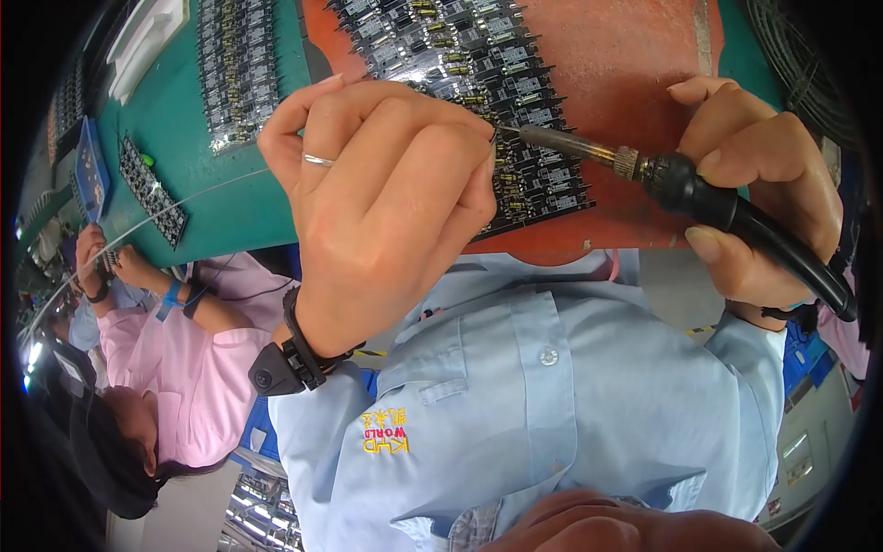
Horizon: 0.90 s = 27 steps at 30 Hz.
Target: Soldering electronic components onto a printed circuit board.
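My left hand is closed, fingertips pinched over the edge of a panel of small black circuit boards. From behind this hand a thin silvery wire, which looks like solder wire, runs off to the left. My right hand grips a black-handled soldering iron between thumb and fingers. The iron's tip points left and lies close to my left fingertips, above the boards; exact contact is too small to tell. Under the panel lies a red mat. My left fingers hide part of the boards.
On the green table top lie another board panel, a narrow board strip and a white tray. A blue tray stands farther left. A co-worker in pink handles something there. Dark coiled cable sits at far right.
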{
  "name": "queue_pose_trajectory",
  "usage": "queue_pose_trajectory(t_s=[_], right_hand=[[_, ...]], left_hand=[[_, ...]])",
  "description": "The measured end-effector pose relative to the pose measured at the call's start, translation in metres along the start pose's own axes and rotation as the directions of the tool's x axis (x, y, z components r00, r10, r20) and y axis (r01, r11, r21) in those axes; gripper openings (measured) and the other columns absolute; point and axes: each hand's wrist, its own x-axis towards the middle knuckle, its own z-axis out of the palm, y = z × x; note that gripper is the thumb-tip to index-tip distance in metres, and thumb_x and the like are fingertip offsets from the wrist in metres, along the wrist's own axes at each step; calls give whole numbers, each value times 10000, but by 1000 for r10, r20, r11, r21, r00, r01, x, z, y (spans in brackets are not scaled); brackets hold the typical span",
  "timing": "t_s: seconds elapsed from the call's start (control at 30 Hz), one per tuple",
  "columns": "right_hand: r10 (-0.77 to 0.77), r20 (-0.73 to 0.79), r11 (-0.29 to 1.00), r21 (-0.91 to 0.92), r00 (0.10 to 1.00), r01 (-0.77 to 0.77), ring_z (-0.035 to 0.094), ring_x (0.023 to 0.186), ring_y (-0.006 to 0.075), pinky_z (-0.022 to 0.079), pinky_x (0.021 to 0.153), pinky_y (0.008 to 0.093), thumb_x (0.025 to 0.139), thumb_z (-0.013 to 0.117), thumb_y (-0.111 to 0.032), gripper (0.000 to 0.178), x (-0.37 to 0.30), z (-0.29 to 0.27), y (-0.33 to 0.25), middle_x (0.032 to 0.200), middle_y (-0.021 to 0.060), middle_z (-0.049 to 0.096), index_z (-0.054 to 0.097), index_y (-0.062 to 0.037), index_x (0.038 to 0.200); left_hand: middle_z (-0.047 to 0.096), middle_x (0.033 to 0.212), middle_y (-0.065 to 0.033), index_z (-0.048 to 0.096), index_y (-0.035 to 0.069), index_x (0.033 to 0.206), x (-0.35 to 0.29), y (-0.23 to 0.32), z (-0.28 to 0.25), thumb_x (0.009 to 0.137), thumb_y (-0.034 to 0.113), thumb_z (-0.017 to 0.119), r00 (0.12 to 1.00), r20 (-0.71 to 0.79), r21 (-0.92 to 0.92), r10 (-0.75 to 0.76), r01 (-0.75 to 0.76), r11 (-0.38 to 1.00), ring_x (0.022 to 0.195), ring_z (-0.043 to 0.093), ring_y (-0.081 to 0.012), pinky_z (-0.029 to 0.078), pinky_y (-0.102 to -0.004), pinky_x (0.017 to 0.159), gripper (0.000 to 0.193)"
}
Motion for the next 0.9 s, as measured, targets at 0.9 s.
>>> queue_pose_trajectory(t_s=[0.9], right_hand=[[-97, 34, 995, -29, 995, 98, 588, 735, 228, 421, 987, 543, 746, 736, -113, 343, -8, -27, -22, 783, 132, 598, 563, -1, 1019]], left_hand=[[707, 864, -28, 659, 102, 822, -1, 2, -24, 746, 25, 769, 990, -132, -105, -50, 36, 994, 854, 672, -201, 384, -437, 1030, 155]])
